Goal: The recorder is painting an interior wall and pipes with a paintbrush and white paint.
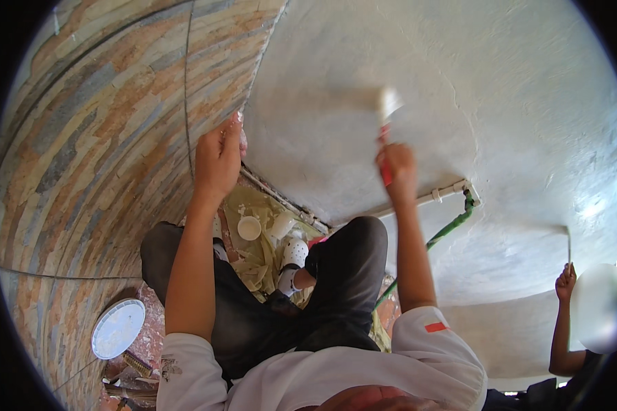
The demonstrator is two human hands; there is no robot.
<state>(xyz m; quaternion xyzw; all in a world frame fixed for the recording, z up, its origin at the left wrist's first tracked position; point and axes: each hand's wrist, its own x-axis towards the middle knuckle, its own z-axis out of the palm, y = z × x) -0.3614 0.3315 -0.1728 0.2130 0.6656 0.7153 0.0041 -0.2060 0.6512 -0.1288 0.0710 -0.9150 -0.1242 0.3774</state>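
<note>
My right hand (397,168) is wrapped round the red handle of a paintbrush (389,106). Its white bristle end points up at the grey plastered wall (336,55) and is blurred; whether it touches the wall I cannot tell. My left hand (216,161) is raised near the corner where that wall meets a wall of stone-patterned tiles (110,137). Its fingers are pinched together, with white smears on the fingertips; anything between them is too small to make out.
By my feet, a white tub (249,228) and a white cup (282,225) stand on crumpled sheeting. A round white lid (118,329) lies at left, beside a bristle brush (137,363). A green pipe (452,225) crosses at right. Another person's hand (565,281) holds a thin tool.
</note>
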